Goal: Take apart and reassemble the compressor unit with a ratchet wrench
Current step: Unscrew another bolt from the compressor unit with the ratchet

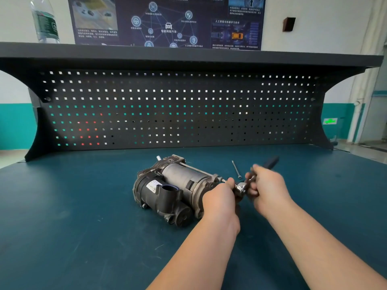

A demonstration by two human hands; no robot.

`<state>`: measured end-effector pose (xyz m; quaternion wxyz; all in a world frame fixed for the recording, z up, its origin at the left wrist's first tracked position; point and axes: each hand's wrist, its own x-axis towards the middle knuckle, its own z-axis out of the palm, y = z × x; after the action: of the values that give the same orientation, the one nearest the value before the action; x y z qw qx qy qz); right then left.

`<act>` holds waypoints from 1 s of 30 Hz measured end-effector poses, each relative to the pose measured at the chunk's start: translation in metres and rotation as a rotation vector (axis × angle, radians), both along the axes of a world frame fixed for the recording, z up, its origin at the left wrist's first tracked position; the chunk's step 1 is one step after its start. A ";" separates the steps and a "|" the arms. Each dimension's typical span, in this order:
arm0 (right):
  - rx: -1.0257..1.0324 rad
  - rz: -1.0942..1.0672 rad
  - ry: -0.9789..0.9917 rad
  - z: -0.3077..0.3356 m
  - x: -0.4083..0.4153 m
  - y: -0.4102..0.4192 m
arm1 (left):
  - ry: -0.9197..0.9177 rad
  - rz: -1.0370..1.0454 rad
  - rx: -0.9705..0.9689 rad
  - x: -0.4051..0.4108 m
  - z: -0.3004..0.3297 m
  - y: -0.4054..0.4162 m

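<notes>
A compressor unit (171, 191) lies on its side mid-counter (83, 216), end cap facing the person; the right hand (266, 189) grips the ratchet wrench (249, 183), left-hand (219, 197) fingers steadying its head on a through-bolt, one loose bolt (236, 169) parked nearby

Desk (83, 206): open mat to the left of the compressor (167, 189) and along the near edge. Compressor lies on its side at centre and blocks the middle. A loose long bolt (236, 169) lies just right of it, beyond the hands. Right of the bolt the mat is bare. Pegboard (167, 109) closes the back; the shelf (188, 57) overhangs above it.
</notes>
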<state>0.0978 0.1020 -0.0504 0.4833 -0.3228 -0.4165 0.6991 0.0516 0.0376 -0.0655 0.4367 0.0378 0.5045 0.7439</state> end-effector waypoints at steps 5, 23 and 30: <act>1.052 -0.079 -0.326 0.001 0.007 -0.020 | 0.039 -0.022 0.042 0.003 0.002 -0.002; 0.000 0.015 0.127 -0.001 0.001 -0.001 | 0.031 -0.008 0.014 -0.003 -0.001 0.003; 1.081 -0.040 -0.235 -0.006 0.005 -0.022 | 0.017 -0.010 0.074 -0.003 -0.001 0.001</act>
<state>0.1027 0.0801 -0.0568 0.5436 -0.1126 -0.7611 0.3357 0.0487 0.0384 -0.0666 0.4344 0.0627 0.4802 0.7595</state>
